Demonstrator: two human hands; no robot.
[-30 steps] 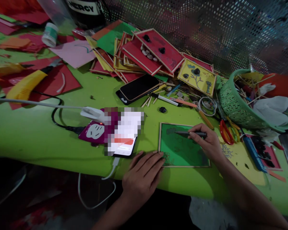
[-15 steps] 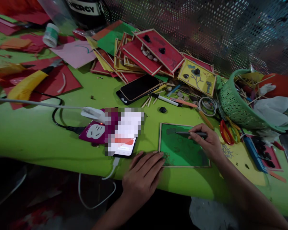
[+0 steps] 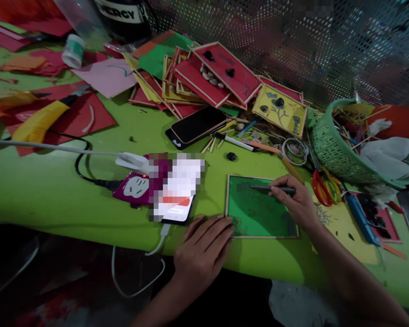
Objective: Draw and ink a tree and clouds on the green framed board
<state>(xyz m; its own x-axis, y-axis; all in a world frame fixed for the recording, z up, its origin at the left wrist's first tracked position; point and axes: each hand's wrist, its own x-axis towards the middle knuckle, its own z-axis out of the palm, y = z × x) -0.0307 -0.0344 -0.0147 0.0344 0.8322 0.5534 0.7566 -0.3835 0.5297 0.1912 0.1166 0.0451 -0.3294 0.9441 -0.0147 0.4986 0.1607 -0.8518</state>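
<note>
A green card (image 3: 255, 209) framed with thin wooden sticks lies near the front edge of the lime-green table (image 3: 54, 190). My right hand (image 3: 298, 204) is closed around a dark pen (image 3: 271, 188), its tip resting on the card's upper left part. My left hand (image 3: 204, 247) lies flat with fingers stretched out, fingertips pressing the card's lower left corner.
A lit phone (image 3: 175, 193) on a cable lies left of the card, a dark phone (image 3: 197, 125) behind it. Framed red and yellow cards (image 3: 221, 77) pile at the back. A green basket (image 3: 344, 145), red scissors (image 3: 322, 186) and a small black stone (image 3: 231, 156) are nearby.
</note>
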